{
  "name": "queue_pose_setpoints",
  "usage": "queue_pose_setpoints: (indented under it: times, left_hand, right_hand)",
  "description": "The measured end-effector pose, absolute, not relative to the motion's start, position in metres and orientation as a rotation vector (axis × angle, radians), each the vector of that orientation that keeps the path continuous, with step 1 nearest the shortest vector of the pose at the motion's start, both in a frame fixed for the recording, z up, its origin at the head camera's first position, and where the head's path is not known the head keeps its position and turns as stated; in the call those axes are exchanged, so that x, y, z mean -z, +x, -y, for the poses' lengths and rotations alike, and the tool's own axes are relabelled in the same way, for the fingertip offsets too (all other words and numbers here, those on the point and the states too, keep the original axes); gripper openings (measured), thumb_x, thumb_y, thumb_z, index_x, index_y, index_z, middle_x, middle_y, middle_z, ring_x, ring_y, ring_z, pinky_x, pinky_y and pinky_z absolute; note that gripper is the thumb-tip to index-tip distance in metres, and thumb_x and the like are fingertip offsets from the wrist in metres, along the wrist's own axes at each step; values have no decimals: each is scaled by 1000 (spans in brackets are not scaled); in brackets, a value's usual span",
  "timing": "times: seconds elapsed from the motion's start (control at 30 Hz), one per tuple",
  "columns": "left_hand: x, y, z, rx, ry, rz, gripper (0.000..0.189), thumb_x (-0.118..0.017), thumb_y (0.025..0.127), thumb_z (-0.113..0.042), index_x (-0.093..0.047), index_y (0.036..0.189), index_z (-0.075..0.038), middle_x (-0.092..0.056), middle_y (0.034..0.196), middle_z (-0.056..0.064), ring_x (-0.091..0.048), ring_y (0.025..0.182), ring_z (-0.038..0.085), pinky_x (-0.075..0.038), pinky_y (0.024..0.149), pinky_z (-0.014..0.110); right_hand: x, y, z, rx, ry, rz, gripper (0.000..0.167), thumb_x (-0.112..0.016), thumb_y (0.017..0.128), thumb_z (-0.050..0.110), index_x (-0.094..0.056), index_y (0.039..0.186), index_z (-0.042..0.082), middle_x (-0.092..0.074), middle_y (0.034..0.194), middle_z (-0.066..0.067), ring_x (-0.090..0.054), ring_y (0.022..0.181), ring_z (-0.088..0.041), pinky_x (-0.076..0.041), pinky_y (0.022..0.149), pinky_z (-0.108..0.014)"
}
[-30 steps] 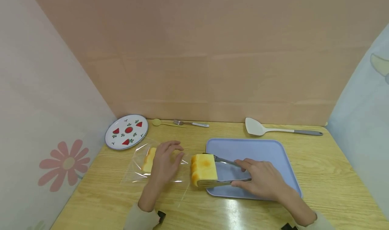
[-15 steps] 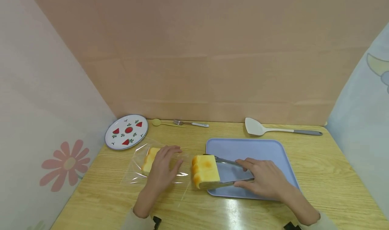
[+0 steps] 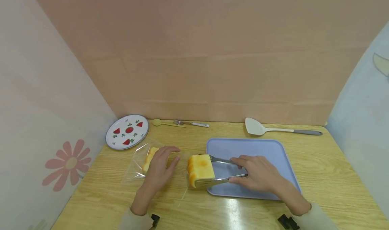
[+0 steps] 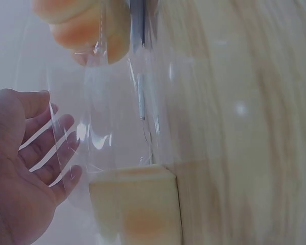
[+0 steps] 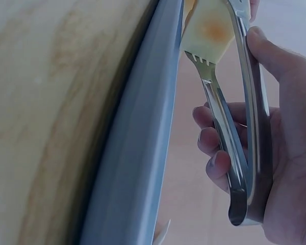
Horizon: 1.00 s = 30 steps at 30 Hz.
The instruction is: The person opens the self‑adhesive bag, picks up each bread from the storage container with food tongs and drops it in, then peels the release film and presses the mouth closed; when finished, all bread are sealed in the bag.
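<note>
My right hand (image 3: 258, 174) grips metal tongs (image 5: 257, 132), thumb on one arm and fingers curled round the other. Between the tong ends is a block of yellow toast bread (image 3: 202, 169) with browned humps, held at the tray's left edge. To its left lies a clear plastic bag (image 3: 133, 173) with another piece of bread (image 3: 149, 159) inside, partly hidden by my left hand (image 3: 159, 167). That hand's fingers are spread and loosely bent at the bag's mouth. In the left wrist view, clear film (image 4: 94, 138) crosses its fingertips.
A blue tray (image 3: 249, 145) lies under the tongs and right hand. Behind are a white plate (image 3: 121, 125) with fruit pictures, a yellow spoon (image 3: 156, 122), a fork (image 3: 199, 124) and a white spatula (image 3: 254, 126). Walls stand at the back and both sides.
The tongs and bread shifted slightly right, then back left toward the bag. My left hand has drawn a little to the left and nearer me.
</note>
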State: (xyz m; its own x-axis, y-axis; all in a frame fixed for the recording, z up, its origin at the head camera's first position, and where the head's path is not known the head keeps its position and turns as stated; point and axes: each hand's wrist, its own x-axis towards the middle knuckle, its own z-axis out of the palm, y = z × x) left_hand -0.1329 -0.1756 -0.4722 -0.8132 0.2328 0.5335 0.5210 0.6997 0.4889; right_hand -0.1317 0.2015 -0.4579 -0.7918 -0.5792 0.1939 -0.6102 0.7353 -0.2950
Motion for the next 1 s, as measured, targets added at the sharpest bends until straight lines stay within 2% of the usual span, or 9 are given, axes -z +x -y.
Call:
queue_pose_setpoints:
  times: [0.07,0.2,0.3,0.37,0.47,0.6,0.7,0.87,1.0]
  left_hand:
    - [479,-136,179,914,-604,2450,24,-82,100,-9,-75,123,-9,-77,122,6,-71,117,32,-59,102,53]
    - [488,-140,183,934,-632,2435,24,-79,104,-17,-74,127,-12,-77,125,5,-69,120,34,-57,104,56]
    - [495,-142,187,949,-658,2439,29,-81,103,-19,-71,130,-14,-76,127,4,-68,123,36,-51,115,56]
    - [501,-144,190,950,-705,2416,33,-83,102,-21,-69,132,-14,-75,129,5,-66,125,36,-45,123,50]
    - [506,-147,192,927,-775,2387,36,-88,98,-20,-68,126,-13,-74,133,7,-66,126,34,-37,130,42]
    - [500,-145,191,850,-813,2382,38,-96,88,-14,-71,117,-11,-75,134,9,-67,126,33,-40,129,50]
    - [491,-141,188,790,-804,2424,44,-99,81,-11,-75,118,-9,-75,132,10,-68,125,34,-43,124,60]
    - [482,-138,185,726,-800,2565,47,-98,84,-15,-79,125,-6,-73,139,18,-64,137,42,-35,126,70]
    - [484,-138,187,685,-791,2682,41,-96,86,-20,-82,122,-7,-66,152,21,-54,149,48,-25,130,73]
  right_hand:
    - [459,-136,-201,-533,977,2837,67,-76,95,72,-80,130,14,-72,92,13,-43,61,7,-40,56,-21]
    - [463,-141,-202,-522,964,2833,66,-77,94,71,-80,129,15,-72,91,13,-45,64,8,-44,58,-23]
    - [466,-144,-203,-522,951,2836,65,-77,94,71,-80,129,16,-70,90,14,-46,65,8,-45,60,-24]
    - [467,-145,-203,-535,951,2834,63,-77,95,69,-80,129,16,-70,89,14,-46,66,8,-46,60,-24]
    - [468,-146,-203,-555,956,2829,61,-78,95,67,-80,129,15,-69,89,14,-46,66,8,-45,61,-23]
    - [469,-148,-203,-560,955,2822,61,-79,96,65,-80,128,14,-69,89,13,-46,66,8,-45,61,-23]
    - [469,-150,-203,-552,949,2825,61,-79,95,66,-80,128,14,-69,89,13,-46,66,8,-45,61,-23]
    - [470,-151,-204,-549,941,2829,62,-80,95,65,-80,129,14,-69,90,14,-46,66,8,-44,60,-22]
    - [469,-150,-204,-531,932,2829,62,-80,94,66,-80,128,14,-68,89,15,-45,66,8,-44,60,-22]
